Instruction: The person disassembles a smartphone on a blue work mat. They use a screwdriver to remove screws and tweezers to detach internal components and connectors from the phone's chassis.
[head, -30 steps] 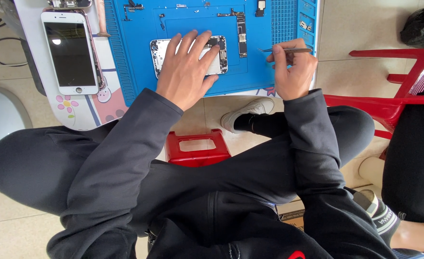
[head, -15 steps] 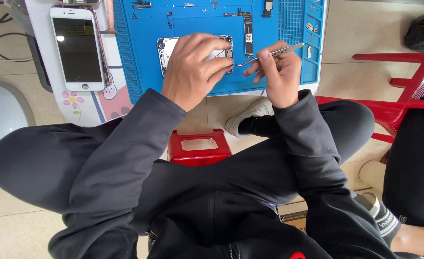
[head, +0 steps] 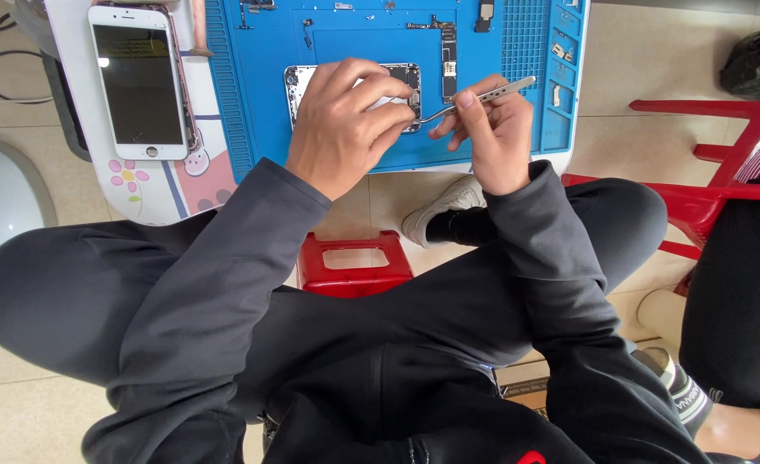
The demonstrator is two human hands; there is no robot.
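Both hands have drawn closer together over the opened phone since the earlier frames, the tweezers now tilted down toward it.

Left hand (head: 345,129) rests on the opened phone body (head: 354,90), fingers curled and pressing on it, on the blue work mat (head: 328,34) covering the surface. Right hand (head: 491,137) is pinched shut on the metal tweezers (head: 479,97), whose tips reach the phone's right edge. A detached white screen (head: 137,82) lies well left; a red stool (head: 354,262) stands below.
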